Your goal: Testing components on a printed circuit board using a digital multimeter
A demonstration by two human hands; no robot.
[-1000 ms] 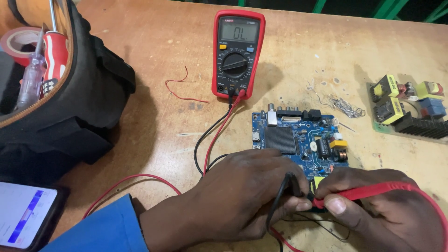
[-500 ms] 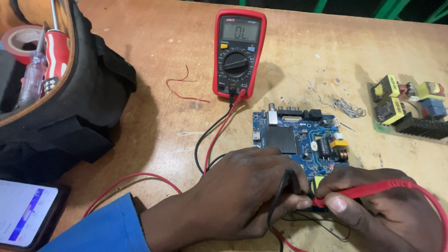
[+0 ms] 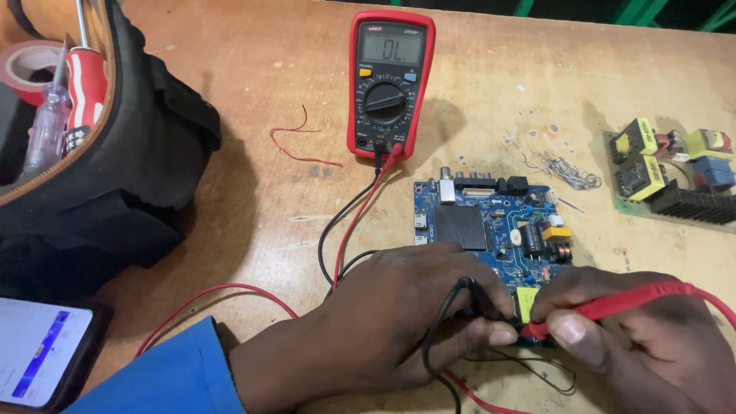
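Both hands rest low, left hand (image 3: 399, 322) pinching the black probe (image 3: 479, 295), right hand (image 3: 652, 345) pinching the red probe (image 3: 606, 307) on the blue circuit board (image 3: 491, 222).

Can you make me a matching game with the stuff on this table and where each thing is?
Things:
1. red multimeter with grey screen
2. blue circuit board
3. black fabric tool bag
4. red probe

Places:
A. in the right hand
B. at the left edge of the wooden table
C. under both hands
D. at the top, in the middle

Pairs: 1-D, 2-C, 3-B, 4-A
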